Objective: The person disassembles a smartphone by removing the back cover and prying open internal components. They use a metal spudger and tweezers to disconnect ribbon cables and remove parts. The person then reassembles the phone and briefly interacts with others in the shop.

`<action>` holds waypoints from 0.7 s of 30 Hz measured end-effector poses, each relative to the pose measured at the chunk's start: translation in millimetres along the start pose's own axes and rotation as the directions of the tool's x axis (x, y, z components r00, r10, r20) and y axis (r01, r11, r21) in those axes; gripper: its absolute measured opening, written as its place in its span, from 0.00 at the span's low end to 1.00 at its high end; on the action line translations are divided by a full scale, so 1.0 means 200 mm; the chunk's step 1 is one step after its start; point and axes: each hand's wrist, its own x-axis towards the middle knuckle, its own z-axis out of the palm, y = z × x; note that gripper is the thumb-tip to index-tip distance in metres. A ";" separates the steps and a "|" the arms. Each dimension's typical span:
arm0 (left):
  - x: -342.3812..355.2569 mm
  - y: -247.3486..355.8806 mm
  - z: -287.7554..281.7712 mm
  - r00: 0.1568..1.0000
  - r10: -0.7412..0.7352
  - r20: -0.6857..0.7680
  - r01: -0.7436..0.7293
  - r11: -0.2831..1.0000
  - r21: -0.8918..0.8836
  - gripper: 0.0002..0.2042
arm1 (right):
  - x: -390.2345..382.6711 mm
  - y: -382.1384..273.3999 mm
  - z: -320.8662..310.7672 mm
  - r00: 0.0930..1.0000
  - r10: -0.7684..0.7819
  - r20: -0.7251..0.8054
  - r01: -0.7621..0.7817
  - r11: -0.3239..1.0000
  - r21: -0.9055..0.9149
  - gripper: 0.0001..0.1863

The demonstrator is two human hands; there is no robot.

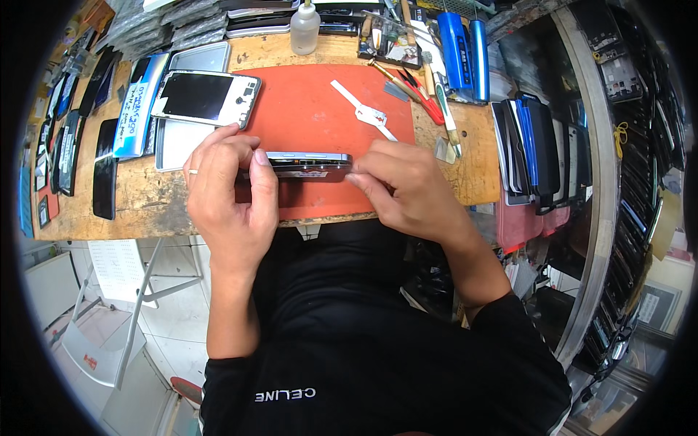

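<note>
On the red mat, a phone with its housing parted along the side is held edge-up in my left hand, the thumb pressed against its left end. My right hand has its fingertips closed on the phone's right end. Beyond my left hand lies an opened phone with a dark screen and white frame, over a light metal tray. A white strip tool or label sits on the mat, and tweezers and other slim tools lie at its right edge.
A clear bottle, tool holder and blue cylinders stand at the back of the wooden bench. Phones and screens crowd the left; stacked cases are at the right. A folding chair stands below left.
</note>
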 end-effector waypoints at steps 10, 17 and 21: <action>-0.01 0.01 0.01 1.000 -0.009 -0.008 0.009 0.999 -0.036 0.03 | -0.04 0.01 0.03 0.999 0.031 0.023 -0.030 0.999 -0.036 0.04; -0.01 -0.02 0.01 0.999 0.001 -0.033 -0.003 0.997 -0.076 0.03 | -0.05 0.00 0.07 0.999 0.019 0.036 -0.017 0.997 -0.079 0.05; -0.01 -0.01 -0.02 1.000 0.001 0.004 -0.001 1.000 -0.016 0.03 | -0.04 -0.01 0.08 0.998 0.004 0.056 0.004 0.990 -0.144 0.03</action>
